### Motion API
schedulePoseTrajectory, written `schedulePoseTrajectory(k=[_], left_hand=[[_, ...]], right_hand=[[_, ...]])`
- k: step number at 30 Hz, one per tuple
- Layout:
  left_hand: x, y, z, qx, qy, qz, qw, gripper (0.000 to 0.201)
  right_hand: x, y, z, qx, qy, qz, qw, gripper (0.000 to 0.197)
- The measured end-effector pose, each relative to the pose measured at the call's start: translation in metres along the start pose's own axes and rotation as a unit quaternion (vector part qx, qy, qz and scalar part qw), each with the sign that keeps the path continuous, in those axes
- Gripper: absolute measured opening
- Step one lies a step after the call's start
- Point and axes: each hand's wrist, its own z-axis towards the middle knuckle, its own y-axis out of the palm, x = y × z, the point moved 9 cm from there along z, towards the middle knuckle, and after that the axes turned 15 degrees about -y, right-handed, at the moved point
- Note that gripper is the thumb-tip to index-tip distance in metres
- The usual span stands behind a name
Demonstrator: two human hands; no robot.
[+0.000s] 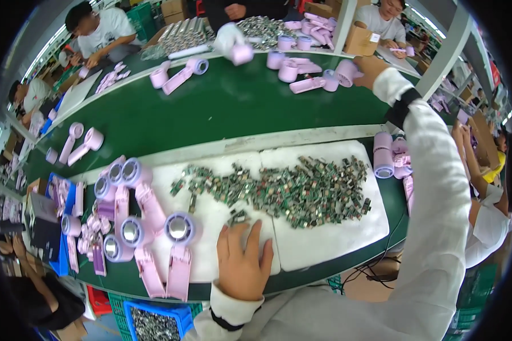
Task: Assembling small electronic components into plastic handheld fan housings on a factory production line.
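Observation:
My left hand lies over the white foam sheet with its fingers stretched out and apart. Its fingertips are close to a few small circuit boards beside a big heap of circuit boards. Far off at the right, my right hand reaches across the green conveyor belt and grips a pink round housing. More pink housings and handle pieces lie just left of it. Left of my left hand stand pink handheld fan bodies with shiny round centres, next to loose handle shells.
Opposite, a white-gloved hand of another person holds a pink part over the belt. More pink parts stand under my right forearm. A blue bin of small parts sits below the front edge. A white post rises at right.

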Motion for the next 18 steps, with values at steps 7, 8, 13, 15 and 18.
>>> schedulePoseTrajectory(k=[7,8,13,15,18], left_hand=[[0.0,-0.016,0.014,0.087,-0.011,-0.055,0.995,0.043],[-0.003,-0.011,0.015,0.086,-0.003,-0.041,0.995,0.041],[-0.017,-0.01,-0.008,0.059,-0.013,-0.048,0.997,0.034],[-0.021,-0.017,-0.013,0.048,-0.022,-0.068,0.996,0.033],[-0.016,-0.047,-0.028,0.102,0.021,-0.064,0.993,0.026]], right_hand=[[-0.184,-0.098,-0.095,0.146,-0.254,0.236,0.927,0.059],[-0.207,-0.102,-0.103,0.107,-0.252,0.258,0.926,0.059],[-0.292,-0.111,-0.139,0.005,-0.267,0.313,0.911,0.061],[-0.308,-0.106,-0.149,0.007,-0.294,0.339,0.894,0.063],[-0.327,-0.093,-0.165,0.003,-0.308,0.366,0.878,0.065]])
